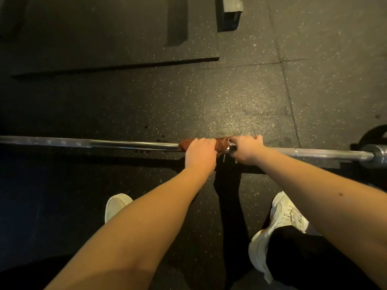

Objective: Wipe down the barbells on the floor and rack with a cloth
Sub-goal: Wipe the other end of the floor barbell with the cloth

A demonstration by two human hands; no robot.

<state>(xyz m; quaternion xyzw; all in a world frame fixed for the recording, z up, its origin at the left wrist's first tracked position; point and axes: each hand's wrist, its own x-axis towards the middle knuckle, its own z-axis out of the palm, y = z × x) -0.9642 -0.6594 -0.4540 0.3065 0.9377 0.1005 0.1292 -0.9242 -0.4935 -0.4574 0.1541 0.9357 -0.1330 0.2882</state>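
A long steel barbell (pixel 125 144) runs left to right across the dark rubber floor, its right sleeve (pixel 374 152) near a black plate. A rust-brown cloth (pixel 222 144) is wrapped around the shaft near the middle. My left hand (pixel 200 153) is closed over the cloth and the bar. Just to its right, my right hand (pixel 247 150) grips the bar at the cloth's right end. Much of the cloth is hidden under my fingers.
A black weight plate (pixel 374 132) sits at the right edge. A raised black mat (pixel 104 38) lies farther ahead, with a grey metal base (pixel 230 11) at the top. My white shoes (pixel 278 227) stand just behind the bar on the speckled floor.
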